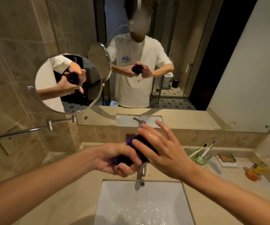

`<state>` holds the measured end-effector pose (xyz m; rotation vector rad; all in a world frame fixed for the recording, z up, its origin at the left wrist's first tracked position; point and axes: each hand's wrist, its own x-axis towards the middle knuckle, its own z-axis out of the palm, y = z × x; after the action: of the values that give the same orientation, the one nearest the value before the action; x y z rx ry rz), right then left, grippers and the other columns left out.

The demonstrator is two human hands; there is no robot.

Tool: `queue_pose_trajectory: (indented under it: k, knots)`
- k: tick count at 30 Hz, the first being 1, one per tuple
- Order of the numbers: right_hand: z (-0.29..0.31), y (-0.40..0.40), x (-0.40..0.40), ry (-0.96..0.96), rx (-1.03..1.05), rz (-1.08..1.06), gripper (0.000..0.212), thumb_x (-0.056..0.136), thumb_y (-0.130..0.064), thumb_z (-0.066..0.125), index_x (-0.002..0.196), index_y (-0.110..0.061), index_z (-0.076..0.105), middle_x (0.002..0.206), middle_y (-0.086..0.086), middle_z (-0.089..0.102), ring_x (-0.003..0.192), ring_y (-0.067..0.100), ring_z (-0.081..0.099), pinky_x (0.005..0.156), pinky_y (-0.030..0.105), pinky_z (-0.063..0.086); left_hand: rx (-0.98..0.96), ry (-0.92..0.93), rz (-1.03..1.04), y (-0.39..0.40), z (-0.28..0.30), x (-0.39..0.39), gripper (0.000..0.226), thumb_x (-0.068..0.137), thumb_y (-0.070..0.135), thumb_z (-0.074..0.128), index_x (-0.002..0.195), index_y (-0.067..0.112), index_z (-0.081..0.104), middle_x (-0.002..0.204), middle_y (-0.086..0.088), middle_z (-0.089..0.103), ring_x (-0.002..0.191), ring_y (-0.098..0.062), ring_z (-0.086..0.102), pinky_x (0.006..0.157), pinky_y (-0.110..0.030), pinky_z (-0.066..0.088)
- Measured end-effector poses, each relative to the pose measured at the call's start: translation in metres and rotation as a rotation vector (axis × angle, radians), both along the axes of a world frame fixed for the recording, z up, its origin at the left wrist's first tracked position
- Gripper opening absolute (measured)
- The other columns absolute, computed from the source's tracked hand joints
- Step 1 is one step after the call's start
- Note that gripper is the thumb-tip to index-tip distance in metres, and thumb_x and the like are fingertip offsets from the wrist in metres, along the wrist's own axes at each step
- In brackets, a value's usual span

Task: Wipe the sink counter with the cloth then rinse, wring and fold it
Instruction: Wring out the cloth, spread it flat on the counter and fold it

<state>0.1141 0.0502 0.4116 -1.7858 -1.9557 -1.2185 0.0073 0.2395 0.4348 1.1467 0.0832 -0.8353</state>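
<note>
A dark purple cloth [129, 141] is bunched into a tight wad, held above the tap [143, 169] at the back of the white sink [114, 200]. My left hand [114, 161] cups the wad from below with its fingers curled around it. From the right, my right hand [161, 148] presses its wet palm against the cloth, fingers spread and pointing up. Water ripples in the sink basin. The beige counter [76, 189] surrounds the sink.
Two green glasses with toothbrushes [200, 153] stand on the counter at the right, with a small box [226, 159] and an orange bottle [254, 171] beyond them. A round swing-arm mirror [68, 83] juts out at the left. The wall mirror reflects a person.
</note>
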Motion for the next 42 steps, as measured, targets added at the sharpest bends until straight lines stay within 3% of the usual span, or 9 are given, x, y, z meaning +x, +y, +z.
queue_pose_trajectory:
  k: [3,7,12,16,21,27,33,38,42]
  knots:
    - [0.020,0.006,-0.009,-0.100,0.230,0.219,0.045,0.093,-0.015,0.069,0.134,-0.011,0.051,0.134,0.015,0.052,0.124,0.029,0.058,0.100,0.054,0.049,0.139,-0.049,-0.237,-0.007,0.032,0.000,0.018,0.078,0.004,0.068,0.092,0.015,0.072,0.070,-0.001,0.051,0.045,-0.003,0.044,0.044,-0.011,0.033]
    - [0.038,0.010,-0.017,-0.151,0.130,0.267,0.037,0.096,-0.010,0.065,0.130,0.001,0.054,0.110,0.022,0.071,0.094,0.031,0.069,0.081,0.039,0.056,0.439,-0.101,-0.260,-0.012,0.061,-0.002,0.020,0.088,-0.012,0.061,0.088,0.008,0.063,0.062,-0.001,0.052,0.044,-0.007,0.040,0.042,-0.015,0.034]
    - [0.026,0.014,-0.001,-0.118,0.090,0.097,0.033,0.097,-0.005,0.062,0.126,0.008,0.053,0.091,0.018,0.070,0.072,0.025,0.064,0.059,0.031,0.056,0.670,-0.170,-0.090,-0.025,0.052,0.010,0.027,0.089,-0.006,0.061,0.069,0.011,0.056,0.058,-0.003,0.051,0.044,-0.010,0.041,0.043,-0.018,0.032]
    - [0.012,0.014,0.002,-0.003,-0.076,-0.051,0.017,0.092,-0.002,0.057,0.107,0.002,0.064,0.075,0.009,0.055,0.056,0.020,0.048,0.040,0.030,0.041,0.785,-0.255,0.055,-0.031,0.030,0.014,0.030,0.083,-0.004,0.059,0.062,0.014,0.051,0.056,-0.006,0.047,0.040,-0.014,0.042,0.041,-0.021,0.030]
    - [0.004,0.017,0.003,0.031,-0.335,-0.113,0.007,0.086,-0.007,0.063,0.093,-0.005,0.061,0.073,0.006,0.050,0.049,0.020,0.044,0.036,0.030,0.035,0.785,-0.211,0.260,-0.040,-0.003,0.009,0.027,0.084,-0.005,0.058,0.063,0.012,0.052,0.055,-0.006,0.045,0.039,-0.014,0.038,0.039,-0.020,0.027]
    - [0.009,0.015,0.013,0.032,-0.441,-0.051,0.018,0.087,-0.007,0.064,0.103,-0.004,0.057,0.084,0.009,0.049,0.060,0.022,0.047,0.040,0.033,0.041,0.679,-0.267,0.324,-0.044,-0.015,0.009,0.024,0.084,-0.005,0.058,0.068,0.012,0.051,0.055,-0.005,0.046,0.041,-0.014,0.038,0.042,-0.022,0.026]
    - [0.028,0.012,0.016,0.067,-0.366,0.114,0.017,0.098,-0.006,0.055,0.109,0.003,0.065,0.089,0.014,0.059,0.068,0.023,0.049,0.050,0.029,0.044,0.194,-0.147,0.144,-0.028,0.000,0.001,0.012,0.086,0.003,0.073,0.085,0.009,0.063,0.074,-0.010,0.053,0.052,-0.013,0.047,0.043,-0.018,0.036]
    - [0.047,0.015,0.012,0.141,-0.363,0.299,0.027,0.109,-0.016,0.038,0.123,0.001,0.052,0.097,0.018,0.064,0.075,0.024,0.056,0.059,0.033,0.052,-0.249,-0.021,-0.171,-0.003,0.000,0.002,0.064,0.078,0.042,0.085,0.122,0.009,0.054,0.105,-0.009,0.056,0.089,-0.016,0.058,0.072,-0.022,0.053]
    - [0.058,0.021,0.008,0.084,-0.370,0.413,0.020,0.108,-0.015,0.038,0.124,-0.005,0.044,0.099,0.018,0.066,0.077,0.021,0.052,0.064,0.028,0.051,-0.289,-0.060,-0.348,0.001,-0.004,0.009,0.069,0.073,0.048,0.086,0.125,0.012,0.057,0.112,-0.007,0.058,0.089,-0.011,0.059,0.066,-0.014,0.050]
